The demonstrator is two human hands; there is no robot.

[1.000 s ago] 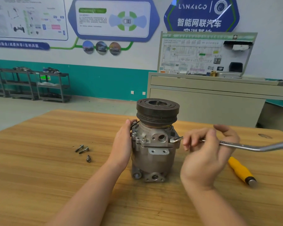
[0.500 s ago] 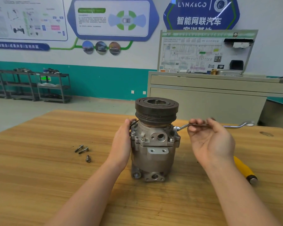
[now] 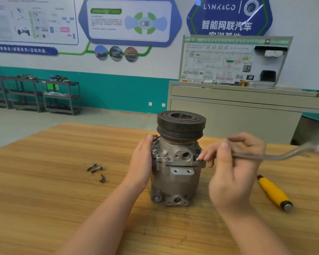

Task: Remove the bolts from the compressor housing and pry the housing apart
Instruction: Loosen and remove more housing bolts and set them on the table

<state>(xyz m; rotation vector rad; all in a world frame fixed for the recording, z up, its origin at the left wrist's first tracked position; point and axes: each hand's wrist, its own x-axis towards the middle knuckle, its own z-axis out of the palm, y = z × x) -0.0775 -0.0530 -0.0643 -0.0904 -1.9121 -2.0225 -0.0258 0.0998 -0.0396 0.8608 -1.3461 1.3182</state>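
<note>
The grey compressor (image 3: 177,173) stands upright on the wooden table (image 3: 44,199), its dark pulley (image 3: 181,126) on top. My left hand (image 3: 143,161) presses flat against the housing's left side. My right hand (image 3: 232,172) grips a bent metal wrench (image 3: 276,155), blurred by motion, whose near end sits at the bolt (image 3: 197,159) on the housing's right flange. Other bolts (image 3: 165,157) remain in the flange. Three loose bolts (image 3: 97,169) lie on the table to the left.
A yellow-handled screwdriver (image 3: 273,192) lies on the table to the right of my right hand. Behind the table stand a beige cabinet (image 3: 234,115) with a wiring display board and, at far left, dark metal shelves (image 3: 35,92).
My right hand swung the wrench from the far side back toward me and to the right around the right-flange bolt. My left hand and the compressor stayed put.
</note>
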